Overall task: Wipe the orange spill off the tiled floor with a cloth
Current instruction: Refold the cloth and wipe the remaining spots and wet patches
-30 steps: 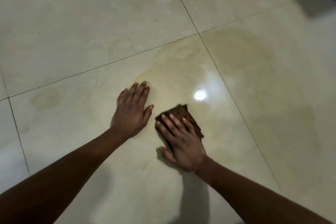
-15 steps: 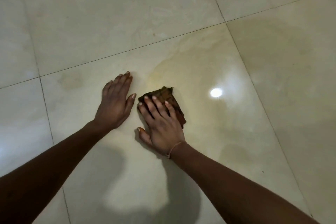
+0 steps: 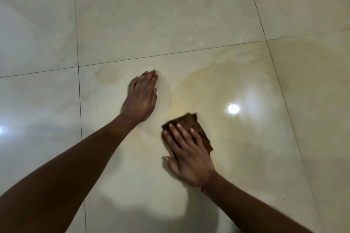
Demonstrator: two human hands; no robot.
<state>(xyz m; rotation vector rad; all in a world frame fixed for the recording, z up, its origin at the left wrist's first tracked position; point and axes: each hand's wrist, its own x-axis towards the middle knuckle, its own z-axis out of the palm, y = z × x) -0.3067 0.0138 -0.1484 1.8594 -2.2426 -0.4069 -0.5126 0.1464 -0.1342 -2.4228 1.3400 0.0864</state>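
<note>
Your right hand has slid the cloth away from your left hand. Half a second ago the two hands were almost touching; now there is bare tile between them. The cloth has gone back toward the middle of the tile, so you look to be rubbing side to side, and this stroke heads into the wet part again.

Your right hand lies flat on the cloth with the fingers spread and pressing down, not curled around it. Your left hand lies flat on the tiled floor with the fingers straight and close together, holding nothing. It seems to be propping you up.

The orange spill is now only a thin yellow film. It spreads in a big round patch on the same tile, from just past the cloth up toward the tile's far right corner. A paler smear also shows near the tile's far left corner. So I think a good deal is left to wipe.

The cloth is brown, folded into a small thick pad, and looks rough and soft. The floor is smooth, shiny cream tile with thin dark lines between the squares. A lamp glare shines on the wet part, which is likely slippery.
</note>
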